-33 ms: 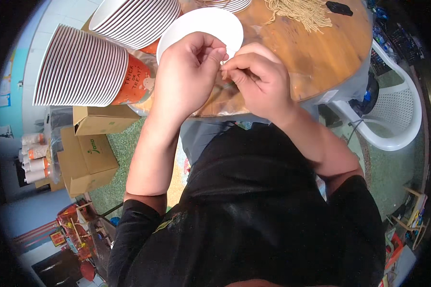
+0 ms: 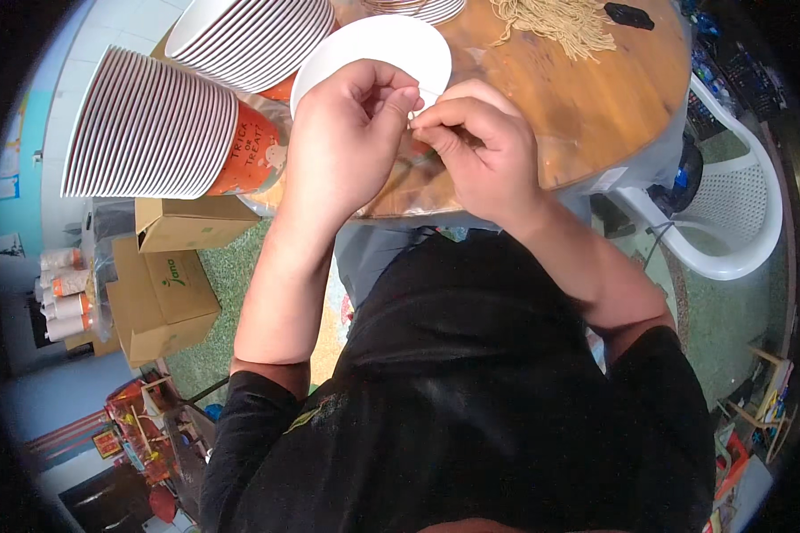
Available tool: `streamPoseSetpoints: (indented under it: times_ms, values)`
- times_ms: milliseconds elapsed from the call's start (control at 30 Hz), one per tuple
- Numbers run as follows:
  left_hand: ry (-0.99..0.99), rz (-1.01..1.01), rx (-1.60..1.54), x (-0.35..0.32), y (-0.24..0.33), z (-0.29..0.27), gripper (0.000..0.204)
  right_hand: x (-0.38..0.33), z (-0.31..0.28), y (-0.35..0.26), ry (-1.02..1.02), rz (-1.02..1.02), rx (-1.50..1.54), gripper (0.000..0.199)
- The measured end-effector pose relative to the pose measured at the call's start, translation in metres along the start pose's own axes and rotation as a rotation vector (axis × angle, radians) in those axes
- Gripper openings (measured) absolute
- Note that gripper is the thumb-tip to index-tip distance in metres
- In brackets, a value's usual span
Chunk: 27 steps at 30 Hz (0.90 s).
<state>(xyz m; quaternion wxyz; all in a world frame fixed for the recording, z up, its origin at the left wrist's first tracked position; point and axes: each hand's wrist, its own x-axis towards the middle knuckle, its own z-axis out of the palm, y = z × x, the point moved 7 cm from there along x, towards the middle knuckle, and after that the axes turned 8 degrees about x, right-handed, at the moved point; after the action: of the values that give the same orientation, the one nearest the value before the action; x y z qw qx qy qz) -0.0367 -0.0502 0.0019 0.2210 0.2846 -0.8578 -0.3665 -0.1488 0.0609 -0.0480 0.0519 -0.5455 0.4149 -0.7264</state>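
My left hand (image 2: 345, 147) and my right hand (image 2: 493, 155) meet above the near part of the round wooden table. Thumb and forefinger are pinched together on each hand. A thin pale strand (image 2: 428, 91), probably string, shows between the fingertips; its ends are hidden by the fingers. Right behind my left hand is a round white paper container (image 2: 378, 43), its lower part covered by the hands. To the left lies a tall stack of orange and white paper buckets (image 2: 156, 124), nested and tilted, with a second stack (image 2: 251, 40) beyond it.
A bundle of tan cords (image 2: 556, 25) lies at the table's far side, beside a small black item (image 2: 629, 15). The wooden table (image 2: 596, 115) has a clear plastic cover. Open cardboard boxes (image 2: 164, 298) stand at left, a white plastic chair (image 2: 729, 200) at right.
The fingertips of my right hand have shifted very slightly around the pinch. Everything else stays in place.
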Motion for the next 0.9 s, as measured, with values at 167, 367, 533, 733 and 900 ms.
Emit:
streamPoseSetpoints:
  times_ms: [167,367,533,733,900]
  values:
    - [-0.006,0.031,-0.276,-0.001,0.0,-0.005,0.012,-0.002,0.003,-0.001,0.058,0.24,0.094,0.01]
    - [-0.02,0.079,-0.392,0.0,0.001,-0.019,0.011,-0.002,0.005,0.004,0.075,0.492,0.186,0.012]
    - [-0.026,0.179,-0.425,-0.002,0.002,-0.02,0.014,0.003,0.004,0.007,-0.006,0.607,0.199,0.011]
    - [-0.184,0.177,-0.346,-0.006,0.007,-0.014,0.018,0.005,0.003,0.016,0.023,0.715,0.284,0.014]
    - [-0.242,0.041,-0.371,-0.001,-0.001,-0.009,0.02,0.008,0.002,0.016,-0.043,0.666,0.221,0.014]
